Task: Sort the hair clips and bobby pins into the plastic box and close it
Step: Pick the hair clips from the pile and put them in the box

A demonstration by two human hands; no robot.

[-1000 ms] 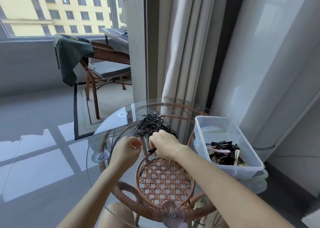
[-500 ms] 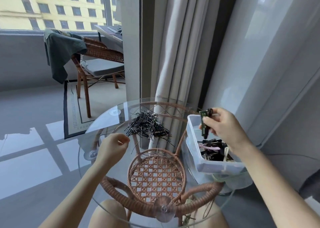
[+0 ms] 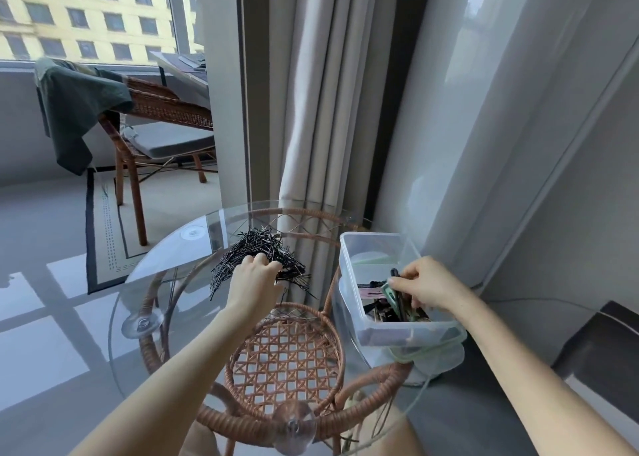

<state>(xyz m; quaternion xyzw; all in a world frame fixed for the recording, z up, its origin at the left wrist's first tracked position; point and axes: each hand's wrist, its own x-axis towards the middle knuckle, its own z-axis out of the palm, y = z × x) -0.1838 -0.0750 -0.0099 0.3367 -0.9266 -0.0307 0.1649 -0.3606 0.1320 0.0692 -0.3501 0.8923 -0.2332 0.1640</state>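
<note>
Lying beneath the left hand [image 3: 254, 280] are bobby pins [image 3: 263, 248].

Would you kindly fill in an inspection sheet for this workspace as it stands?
Surface: round glass tabletop on a rattan frame.
Job's things: bobby pins piled on the glass; clear plastic box open, hair clips inside.
Clutter: nothing seen.
Grippers: left hand on the pile, grip unclear; right hand in the box, pinching a green hair clip.
Cables: thin line on the floor by the wall, possibly a cable.
Surroundings: curtain, rattan chair with a green garment.
</note>
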